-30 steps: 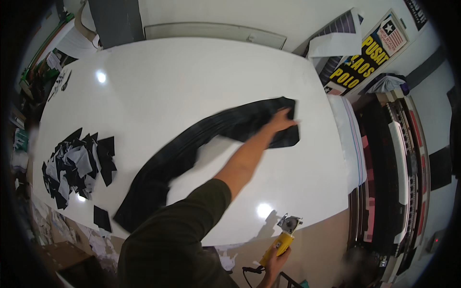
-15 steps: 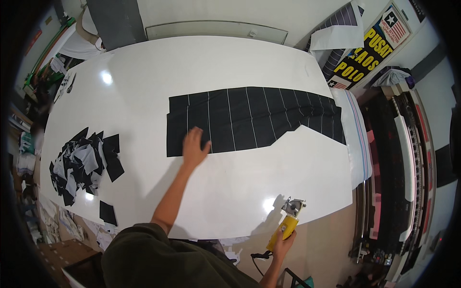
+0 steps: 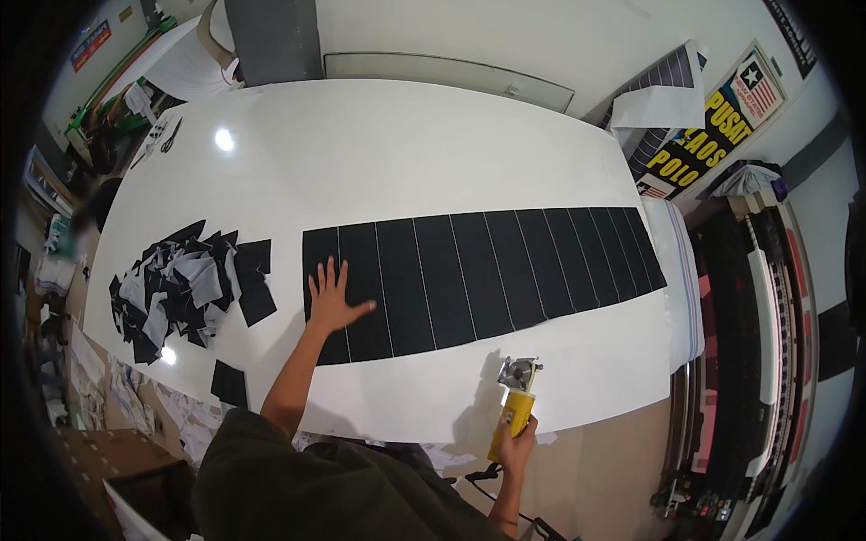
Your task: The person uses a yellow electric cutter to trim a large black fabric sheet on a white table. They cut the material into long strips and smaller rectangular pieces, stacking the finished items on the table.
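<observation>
The fingers (image 3: 331, 275) of the left hand (image 3: 334, 307) are spreading wide and released over the left end of the black cloth (image 3: 469, 279), which is lying flat and reaching well to their right on the white bench (image 3: 406, 135). The right hand (image 3: 516, 440) is clenching its fingers around the yellow cutter (image 3: 517, 408), whose metal head is pointing beyond them toward the cloth. Black and grey scraps (image 3: 198, 276) are lying left of the left fingers.

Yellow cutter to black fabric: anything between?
In the head view, only bare white tabletop shows between the yellow cutter and the black fabric.
</observation>
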Demonstrator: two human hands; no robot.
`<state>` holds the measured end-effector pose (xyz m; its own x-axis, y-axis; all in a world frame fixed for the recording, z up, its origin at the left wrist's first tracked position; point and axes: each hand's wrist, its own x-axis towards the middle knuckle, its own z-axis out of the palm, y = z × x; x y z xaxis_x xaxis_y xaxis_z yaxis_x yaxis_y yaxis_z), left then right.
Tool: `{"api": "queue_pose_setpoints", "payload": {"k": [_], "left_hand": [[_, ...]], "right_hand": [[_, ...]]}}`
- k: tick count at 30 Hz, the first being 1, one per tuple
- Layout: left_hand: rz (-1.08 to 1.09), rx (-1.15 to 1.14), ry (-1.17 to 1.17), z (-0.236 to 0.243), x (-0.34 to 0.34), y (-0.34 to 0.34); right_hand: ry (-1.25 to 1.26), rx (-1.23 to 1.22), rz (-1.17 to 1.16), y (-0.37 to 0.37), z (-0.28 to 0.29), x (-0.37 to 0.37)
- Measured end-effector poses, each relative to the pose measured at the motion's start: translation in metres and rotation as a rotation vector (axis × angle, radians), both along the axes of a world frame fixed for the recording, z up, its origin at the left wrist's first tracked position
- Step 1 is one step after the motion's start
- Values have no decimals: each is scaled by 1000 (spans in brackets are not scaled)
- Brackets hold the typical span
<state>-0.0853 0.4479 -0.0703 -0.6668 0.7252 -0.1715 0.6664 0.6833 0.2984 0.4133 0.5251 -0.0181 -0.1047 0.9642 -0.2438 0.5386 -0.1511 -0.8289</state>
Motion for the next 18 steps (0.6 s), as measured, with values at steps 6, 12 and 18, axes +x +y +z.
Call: {"api": "queue_pose_setpoints", "payload": {"k": [6, 12, 18], "left_hand": [[-6, 10, 106, -33, -124, 23], [-89, -22, 96, -26, -137, -10], [-216, 57, 203, -46, -107, -118]], "right_hand": [[-116, 9, 112, -29, 24, -55], [-282, 70, 276, -80, 38, -108], [-387, 101, 489, -143, 40, -170]]}}
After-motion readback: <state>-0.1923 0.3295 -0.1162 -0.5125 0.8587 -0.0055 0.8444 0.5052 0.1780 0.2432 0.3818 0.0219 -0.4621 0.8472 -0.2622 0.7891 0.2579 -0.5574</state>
